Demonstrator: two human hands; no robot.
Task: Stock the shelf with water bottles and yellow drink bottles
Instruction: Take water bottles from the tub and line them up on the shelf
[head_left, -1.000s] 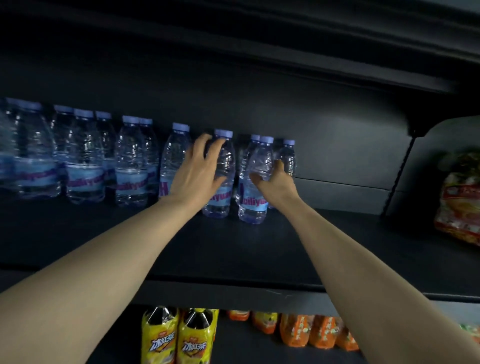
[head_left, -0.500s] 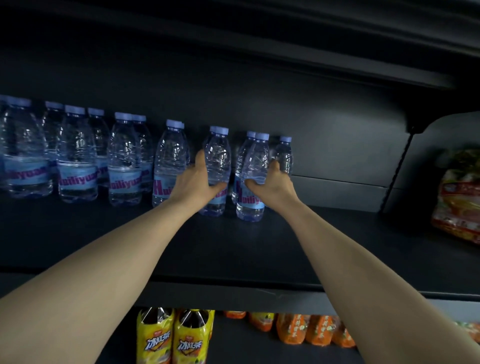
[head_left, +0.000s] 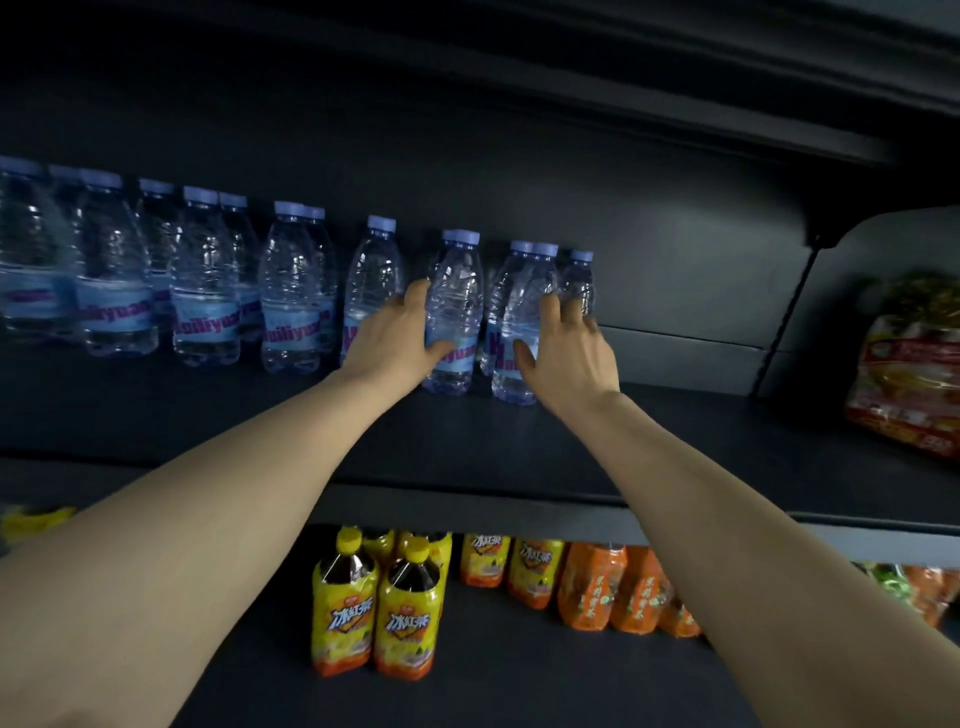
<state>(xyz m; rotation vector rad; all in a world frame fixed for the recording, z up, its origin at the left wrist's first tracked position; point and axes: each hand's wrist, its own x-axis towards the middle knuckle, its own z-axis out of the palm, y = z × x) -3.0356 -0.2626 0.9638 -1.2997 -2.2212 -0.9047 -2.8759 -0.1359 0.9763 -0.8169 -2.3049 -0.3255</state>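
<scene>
Left hand: our left hand (head_left: 387, 340) wraps a clear water bottle (head_left: 453, 317), thumb in front across its blue label, fingers round the far side.
Right hand: our right hand (head_left: 569, 353) lies against the neighbouring bottle (head_left: 514, 322), fingers spread and nearly straight; we cannot tell whether it truly grips.
Bottle build: ribbed transparent plastic, rounded shoulders, pale lilac screw caps, a blue band label at mid-height.
Position: both bottles stand upright on the dark upper shelf (head_left: 493, 447), just beside each other, with more bottles directly behind them.
Row of water bottles: the row of water bottles (head_left: 208, 291) runs leftward along the same shelf, two deep, all upright.
Label text: magenta lettering, partly readable as "Huiliyuan".
Yellow drink bottles: the yellow drink bottles (head_left: 376, 608) stand on the lower shelf, dark liquid, yellow caps, glossy yellow wrappers with Chinese characters.
Obstruction: our forearms cross in front of the shelf edge and part of the lower shelf.
Surroundings: orange packets (head_left: 602, 587) sit right of the yellow bottles; a red and yellow bag (head_left: 909, 374) lies beyond the divider at right.
</scene>
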